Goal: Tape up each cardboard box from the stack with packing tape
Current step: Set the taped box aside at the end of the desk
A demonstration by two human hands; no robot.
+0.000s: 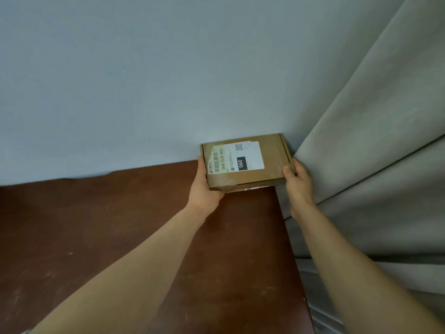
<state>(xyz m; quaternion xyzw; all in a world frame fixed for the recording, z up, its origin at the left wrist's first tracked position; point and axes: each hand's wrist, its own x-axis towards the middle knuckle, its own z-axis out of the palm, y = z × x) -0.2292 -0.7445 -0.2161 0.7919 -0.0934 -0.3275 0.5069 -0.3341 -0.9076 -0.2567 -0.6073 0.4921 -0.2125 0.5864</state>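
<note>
Forearms (134, 268) reach from the bottom edge forward over a dark reddish-brown table (96, 237) scuffed with pale marks. At the table's far right corner both hands hold a flat cardboard box (272, 169). The left hand (204, 189) cups the box's near left corner, with the thumb lying along the left edge and the fingers curled out of sight beneath. The right hand (297, 182) grips the box's right edge, thumb on top and fingers wrapped round the side. The box sits between the hands, broad face up, and carries a white shipping label (240, 156) reading 060-068-A05. A thin strip (252, 188) under its near edge may be a second box, but it is too small to tell. Behind is a pale blue-grey wall (144, 80). A grey curtain (373, 141) hangs just beside the box on the right.
</note>
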